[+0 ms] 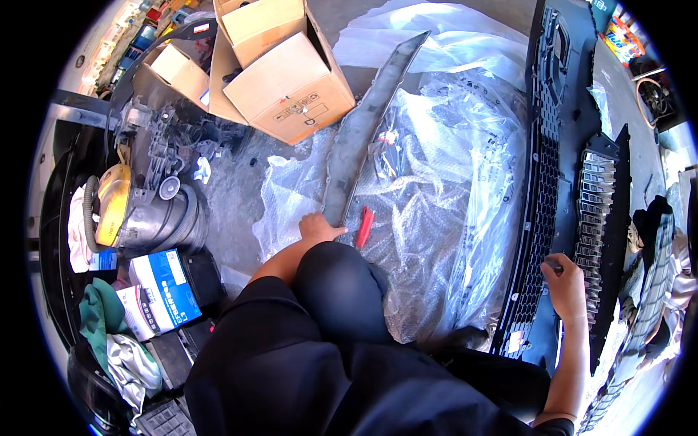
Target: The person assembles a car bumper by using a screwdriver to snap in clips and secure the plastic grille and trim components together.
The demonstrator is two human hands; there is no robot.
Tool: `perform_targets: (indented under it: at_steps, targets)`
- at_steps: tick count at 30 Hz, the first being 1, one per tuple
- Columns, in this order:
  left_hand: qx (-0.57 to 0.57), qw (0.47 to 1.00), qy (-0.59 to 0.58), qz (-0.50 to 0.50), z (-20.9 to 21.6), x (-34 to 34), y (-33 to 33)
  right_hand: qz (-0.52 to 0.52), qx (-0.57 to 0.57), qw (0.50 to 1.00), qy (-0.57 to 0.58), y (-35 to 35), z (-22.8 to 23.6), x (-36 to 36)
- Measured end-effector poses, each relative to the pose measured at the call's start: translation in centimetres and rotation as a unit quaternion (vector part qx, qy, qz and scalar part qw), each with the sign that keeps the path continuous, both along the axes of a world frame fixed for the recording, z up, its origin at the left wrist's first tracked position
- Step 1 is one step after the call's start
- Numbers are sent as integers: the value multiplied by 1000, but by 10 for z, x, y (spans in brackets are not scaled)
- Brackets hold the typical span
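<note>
A long, narrow grey trim strip (356, 138) lies across bubble wrap (414, 240), its far tip pointing away to the right. My left hand (320, 229) is closed around the near end of this strip, thumb stretched across it. Just right of that hand rests a small red elongated object (366, 227). Over at the right, my right hand (566, 285) is curled, fingertips turned in, above the edge of a long black mesh grille (542, 182). Whatever those fingers hold, if anything, is hidden. Beside the grille stands a panel with a row of chrome slats (596, 211).
An opened cardboard box (291, 87) stands at the far left of the strip. Clear plastic sheeting (465, 218) covers the middle floor. To the left are a yellow-topped vacuum cleaner (114, 203), a blue-and-white box (166, 287) and dark car parts (163, 145).
</note>
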State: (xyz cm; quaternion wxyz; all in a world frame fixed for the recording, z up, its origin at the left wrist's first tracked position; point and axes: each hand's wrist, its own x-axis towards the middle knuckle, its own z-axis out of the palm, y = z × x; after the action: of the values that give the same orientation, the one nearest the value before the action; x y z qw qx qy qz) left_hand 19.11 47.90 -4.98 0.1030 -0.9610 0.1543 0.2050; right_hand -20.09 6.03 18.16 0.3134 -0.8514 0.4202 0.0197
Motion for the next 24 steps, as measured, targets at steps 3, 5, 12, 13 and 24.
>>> perform_targets:
  at_steps: [3,5,12,13,24]
  targets:
    - [-16,999,31,-24,-18,2,2,-12,-13,1000,-18,-2,-4,9]
    - [-30,997,75,-16,-28,6,-1,-17,-34,999,-4,-6,-5,13]
    - [-14,996,92,-15,-39,5,-8,-37,-41,998,-5,-19,-12,2]
    - [-15,996,91,-16,-41,5,-7,-40,-41,998,-2,-19,-13,0]
    - [1,997,72,-7,-39,-1,-15,-61,-29,997,42,-29,-15,-14]
